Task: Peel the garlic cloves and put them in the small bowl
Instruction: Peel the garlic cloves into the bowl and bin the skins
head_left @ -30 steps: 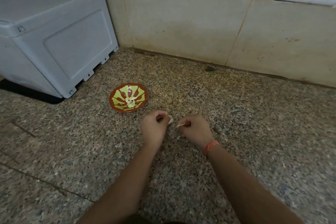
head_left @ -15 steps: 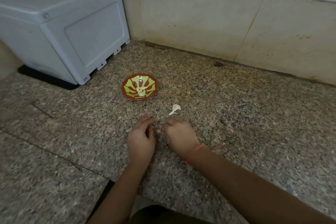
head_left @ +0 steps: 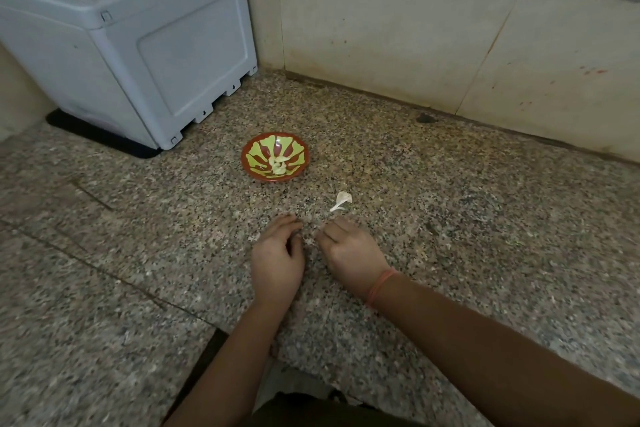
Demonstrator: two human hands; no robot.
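Left hand [head_left: 277, 255] and right hand [head_left: 351, 250] are curling knuckles-up near the front edge of the worktop [head_left: 485, 218], can't tell if either's gripping a clove. Small bowl [head_left: 250, 163] is sitting mid-worktop holding peeled cloves [head_left: 279, 165]; loose peel [head_left: 342, 200] is risking getting swept in.

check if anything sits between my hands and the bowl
Nothing visible blocks the way. Only bare counter lies between the left hand and the bowl. A loose garlic skin lies just past the right hand, to the right of the line to the bowl, touching neither.
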